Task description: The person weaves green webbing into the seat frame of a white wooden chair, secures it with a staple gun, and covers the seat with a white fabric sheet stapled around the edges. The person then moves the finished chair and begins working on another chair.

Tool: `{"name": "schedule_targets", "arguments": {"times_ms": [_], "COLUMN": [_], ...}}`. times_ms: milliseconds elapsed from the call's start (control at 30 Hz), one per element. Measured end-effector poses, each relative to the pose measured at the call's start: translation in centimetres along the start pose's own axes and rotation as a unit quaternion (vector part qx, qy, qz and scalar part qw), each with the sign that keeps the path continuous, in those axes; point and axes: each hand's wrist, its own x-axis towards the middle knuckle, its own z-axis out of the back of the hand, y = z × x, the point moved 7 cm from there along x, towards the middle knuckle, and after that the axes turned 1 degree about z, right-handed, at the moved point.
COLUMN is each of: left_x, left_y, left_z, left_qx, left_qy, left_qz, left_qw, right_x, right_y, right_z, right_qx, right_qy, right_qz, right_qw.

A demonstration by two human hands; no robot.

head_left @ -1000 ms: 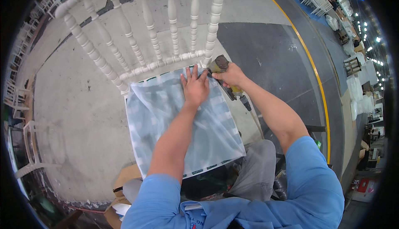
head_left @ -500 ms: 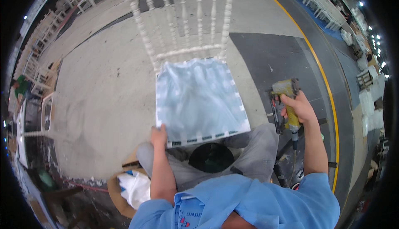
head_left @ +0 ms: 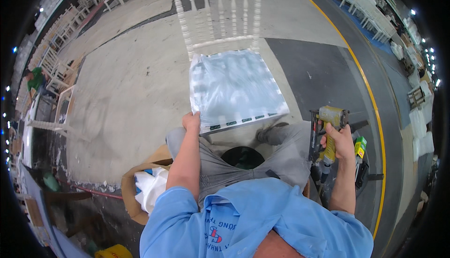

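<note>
Standing upright on the grey floor (head_left: 136, 94), a white chair (head_left: 225, 41) with a spindled back is seen; with its seat taken as the dial's centre, the back rises at twelve o'clock and the seat is draped in a thin pale cover (head_left: 239, 89). At eight o'clock, the seat's near corner is pinched in the left grip (head_left: 191, 122); whether cover, frame or both are caught cannot be told. At four o'clock, a yellow air-powered gun (head_left: 333, 117) is held up in the right grip (head_left: 342, 141), closed around its handle and well apart from the seat. The space between gun and seat is partly blocked by a grey-trousered leg (head_left: 286, 150).

At six o'clock, a round black object (head_left: 242, 158) is partly hidden by the trousers. A carton (head_left: 130, 192) filled with white material (head_left: 152, 190) is set at half past seven, beside the left forearm. Just beyond the right grip, a green-and-yellow box (head_left: 360, 146) is placed. At nine o'clock, a pale chair frame (head_left: 64, 108) is seen, and behind it a co-worker in green (head_left: 35, 80). White furniture is lined up at two o'clock, beyond a painted yellow line (head_left: 375, 103).
</note>
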Motion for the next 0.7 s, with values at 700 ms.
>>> {"name": "schedule_targets", "arguments": {"times_ms": [700], "left_x": [-6.5], "left_y": [-0.3], "left_z": [-3.5], "left_qx": [-0.301], "left_qy": [0.255], "left_qz": [0.078], "left_qw": [0.916], "right_x": [7.3], "right_y": [-4.4], "right_z": [0.9], "right_qx": [-0.028], "right_qy": [-0.051], "right_qz": [-0.115], "right_qw": [0.992]}}
